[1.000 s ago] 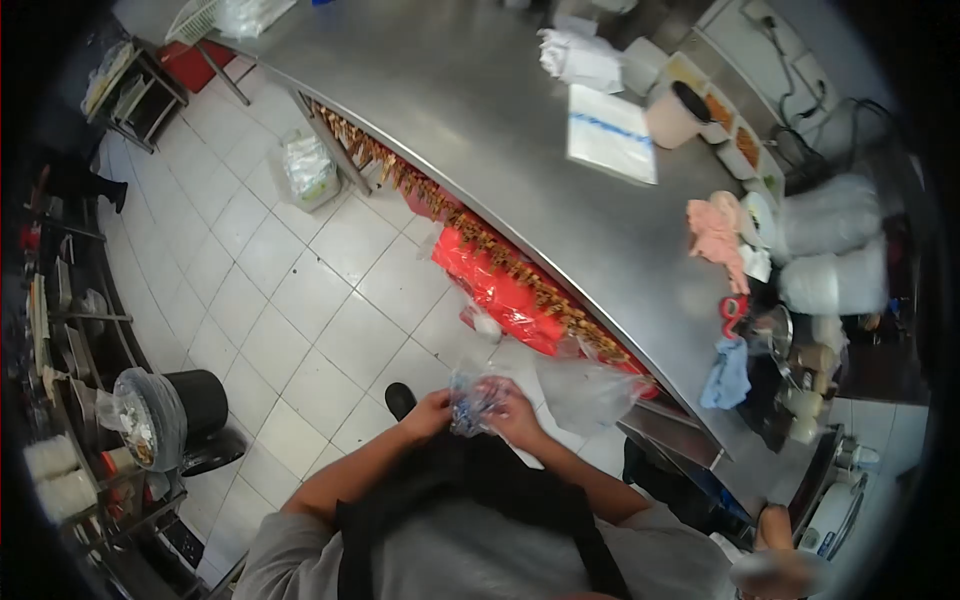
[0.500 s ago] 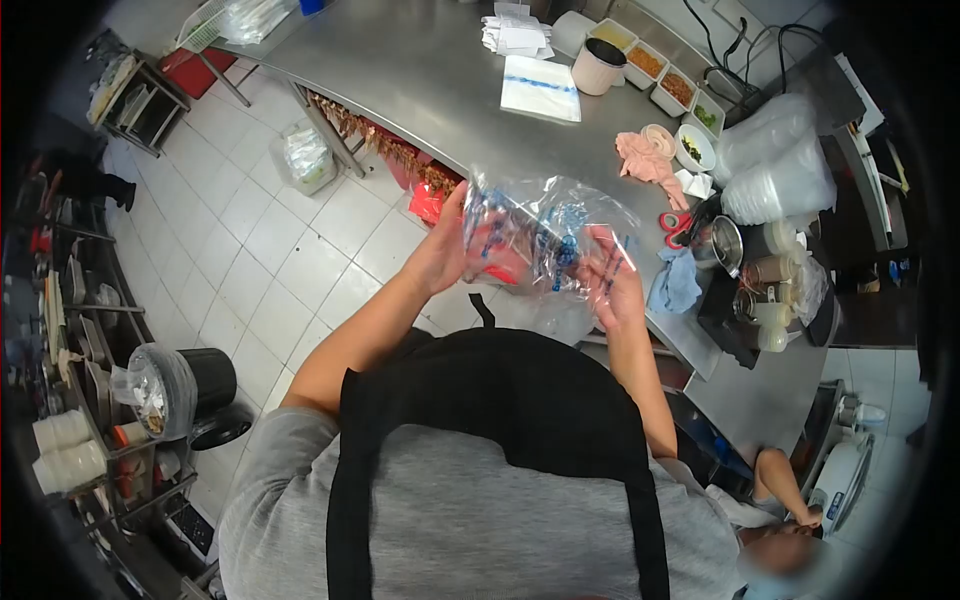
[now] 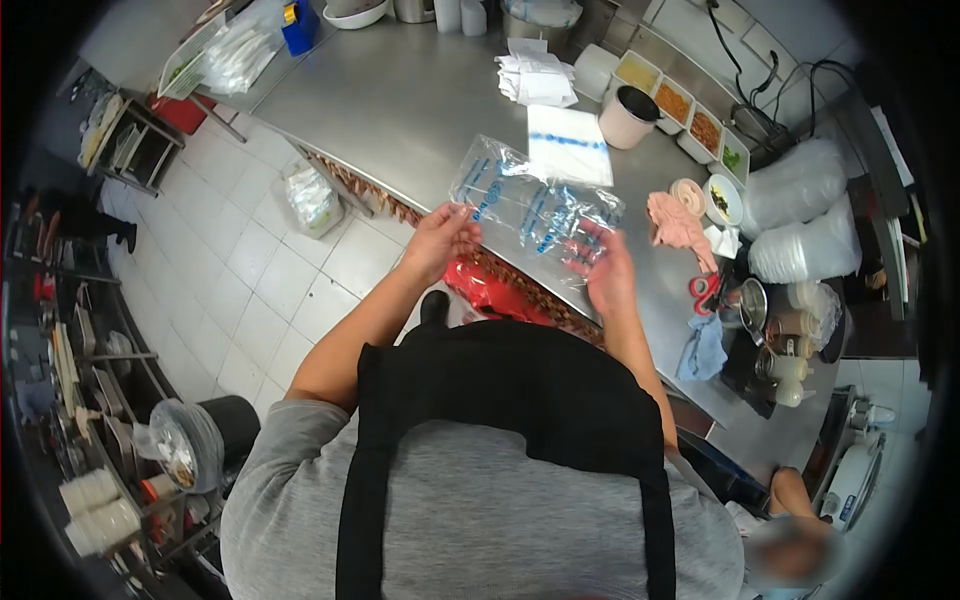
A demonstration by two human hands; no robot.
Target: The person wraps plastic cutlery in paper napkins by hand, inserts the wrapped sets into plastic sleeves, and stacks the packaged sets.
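A clear plastic bag with blue print is spread over the front edge of the metal counter. My left hand is at the bag's left end, its curled fingers closed on the bag's edge. At the right end, my right hand has its fingers apart, partly seen through the film, and the bag lies against them. Just behind the bag is a stack of white sheets with a blue stripe.
Along the back stand a pink container and food tubs. Right of my hands are a pink cloth, red scissors and a blue cloth. Red plastic shows under the counter. Another person's arm is at lower right.
My hands have risen from near my waist to the counter's edge. The bag, earlier bunched between them, is now spread out flatter. The view has shifted too.
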